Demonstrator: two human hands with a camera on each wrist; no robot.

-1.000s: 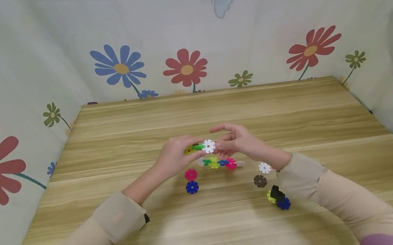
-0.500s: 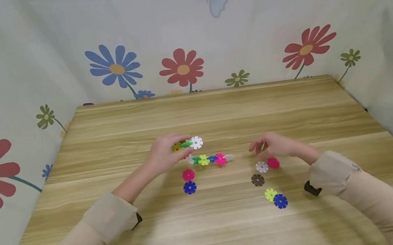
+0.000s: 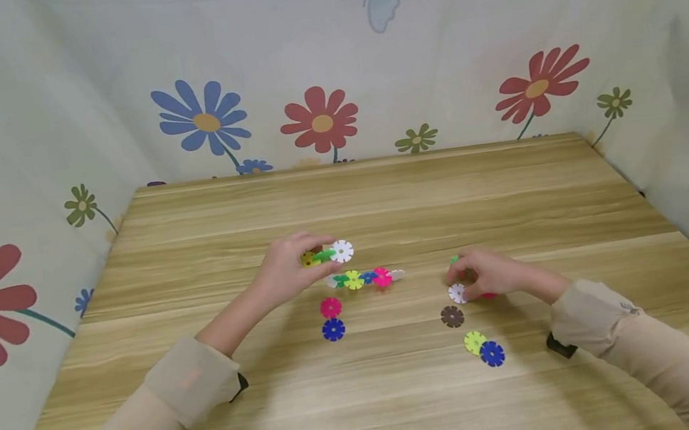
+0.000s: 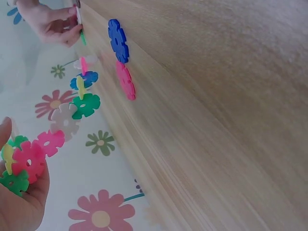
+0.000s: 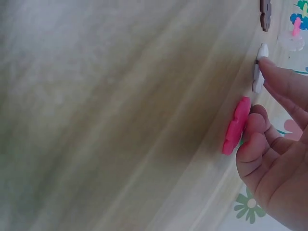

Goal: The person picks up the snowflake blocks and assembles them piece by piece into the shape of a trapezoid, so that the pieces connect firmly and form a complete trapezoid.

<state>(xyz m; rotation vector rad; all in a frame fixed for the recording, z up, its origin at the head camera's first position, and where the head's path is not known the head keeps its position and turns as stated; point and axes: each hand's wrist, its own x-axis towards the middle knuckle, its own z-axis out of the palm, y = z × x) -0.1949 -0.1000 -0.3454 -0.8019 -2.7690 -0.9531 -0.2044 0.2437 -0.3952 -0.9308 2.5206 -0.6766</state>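
Observation:
My left hand grips one end of a chain of interlocking snowflake discs, with a white disc showing at its fingertips. In the left wrist view, pink, green and yellow discs sit between the fingers and thumb. From there the chain continues through white, green, yellow and blue discs. On the right, my right hand pinches a loose white snowflake disc at the table, thumb on its near side. A pink disc lies beside the curled fingers, and a green disc peeks out beyond them.
A brown disc lies just in front of the right hand. Closer to me, a yellow disc overlaps a blue disc. Left of centre are another pink disc and blue disc. A flowered cloth surrounds the wooden table.
My right hand has left the chain, moved right, and come down onto the loose white disc. My left hand has shifted slightly left, still holding the chain.

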